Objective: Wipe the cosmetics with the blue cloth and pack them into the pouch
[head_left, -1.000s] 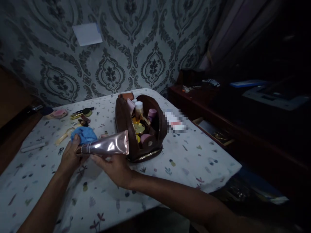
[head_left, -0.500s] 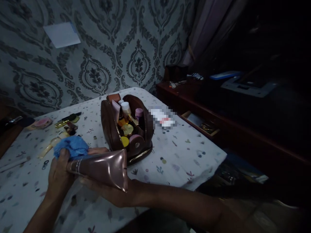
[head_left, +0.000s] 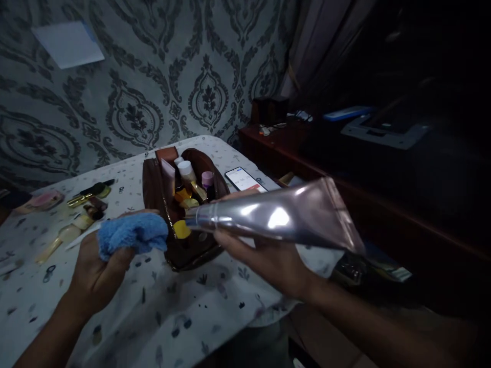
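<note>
My left hand is closed around a bunched blue cloth at the left of the head view. A shiny rose-brown squeeze tube lies across my right hand, its thumb on the near side and its other fingers mostly hidden behind. The tube's narrow end points left and its flat crimped end right. Behind both hands stands an unzipped brown toiletry bag with white-capped, yellow and purple-capped containers in it. The tube's narrow end overlaps the bag's opening in view; I cannot tell the gap between them.
Cosmetics and a beige-handled brush lie at the left on the patterned tablecloth. A lit phone rests right of the bag. A dark red cabinet stands along the table's right side.
My right hand has carried the tube right and up, away from the blue cloth. My left hand keeps the cloth. The view has shifted slightly to the right.
</note>
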`<state>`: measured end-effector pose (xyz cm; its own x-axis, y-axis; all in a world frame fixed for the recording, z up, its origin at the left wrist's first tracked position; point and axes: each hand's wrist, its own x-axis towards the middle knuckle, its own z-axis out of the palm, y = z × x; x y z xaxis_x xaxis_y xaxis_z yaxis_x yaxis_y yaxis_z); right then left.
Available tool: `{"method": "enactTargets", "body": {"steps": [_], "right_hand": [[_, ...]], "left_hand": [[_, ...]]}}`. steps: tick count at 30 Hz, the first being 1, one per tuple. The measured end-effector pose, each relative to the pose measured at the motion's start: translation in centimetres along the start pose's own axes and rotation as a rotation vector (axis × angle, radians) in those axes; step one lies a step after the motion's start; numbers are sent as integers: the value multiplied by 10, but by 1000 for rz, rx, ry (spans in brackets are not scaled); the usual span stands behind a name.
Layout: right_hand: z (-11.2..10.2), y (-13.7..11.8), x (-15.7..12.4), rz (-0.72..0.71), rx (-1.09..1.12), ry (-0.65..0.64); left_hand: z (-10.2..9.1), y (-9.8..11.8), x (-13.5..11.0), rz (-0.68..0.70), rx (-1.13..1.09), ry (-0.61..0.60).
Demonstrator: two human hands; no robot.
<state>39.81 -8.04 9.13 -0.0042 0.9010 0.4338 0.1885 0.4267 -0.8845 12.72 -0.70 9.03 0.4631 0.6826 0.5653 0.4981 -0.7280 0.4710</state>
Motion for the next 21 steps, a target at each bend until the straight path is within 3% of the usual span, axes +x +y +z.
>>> {"method": "enactTargets", "body": {"steps": [3, 6, 12, 15, 21], "right_hand": [[-11, 5, 23, -10, 21, 32], [-16, 9, 43, -32, -13, -51], [-15, 7, 70, -45, -46, -230], [-8, 7, 82, -36, -69, -254], [11, 12, 104, -39, -144, -298]], "left_hand": [[-1, -4, 8, 223, 98, -90], [-3, -5, 11, 312, 151, -133], [-3, -5, 2, 238, 218, -99], [0, -7, -4, 222, 185, -39], [3, -11, -8, 222, 161, -39]]}}
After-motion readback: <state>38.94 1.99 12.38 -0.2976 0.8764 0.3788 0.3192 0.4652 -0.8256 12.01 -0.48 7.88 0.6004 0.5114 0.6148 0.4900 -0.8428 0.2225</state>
